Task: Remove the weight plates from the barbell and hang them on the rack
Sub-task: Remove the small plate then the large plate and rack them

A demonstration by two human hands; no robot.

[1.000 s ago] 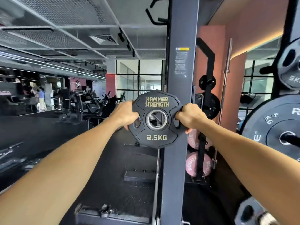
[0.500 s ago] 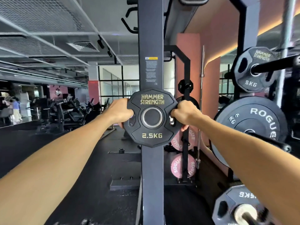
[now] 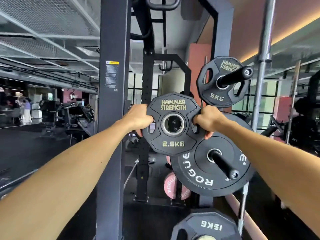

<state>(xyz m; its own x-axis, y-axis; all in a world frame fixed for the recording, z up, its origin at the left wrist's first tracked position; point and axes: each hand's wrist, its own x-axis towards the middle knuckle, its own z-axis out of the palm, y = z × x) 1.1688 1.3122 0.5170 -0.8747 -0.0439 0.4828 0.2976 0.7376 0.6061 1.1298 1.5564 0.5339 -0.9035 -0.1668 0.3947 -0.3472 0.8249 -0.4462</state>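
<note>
Commercial gym, power rack (image 3: 113, 118), hung weight plates (image 3: 212, 172), exercise machines (image 3: 69, 111)

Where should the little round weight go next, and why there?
Probably up and right, so the 2.5KG plate's hole lines up with the upper peg. Both hands hold it off any peg, that peg has free length in front of the 5KG plate, and its plate looks the closest in size.

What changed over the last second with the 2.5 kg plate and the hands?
The 2.5KG plate has been carried right, off the upright, toward the storage pegs with the 5KG plate and Rogue plate. Unchanged: left hand and right hand still grip its side slots; not hung yet.
</note>
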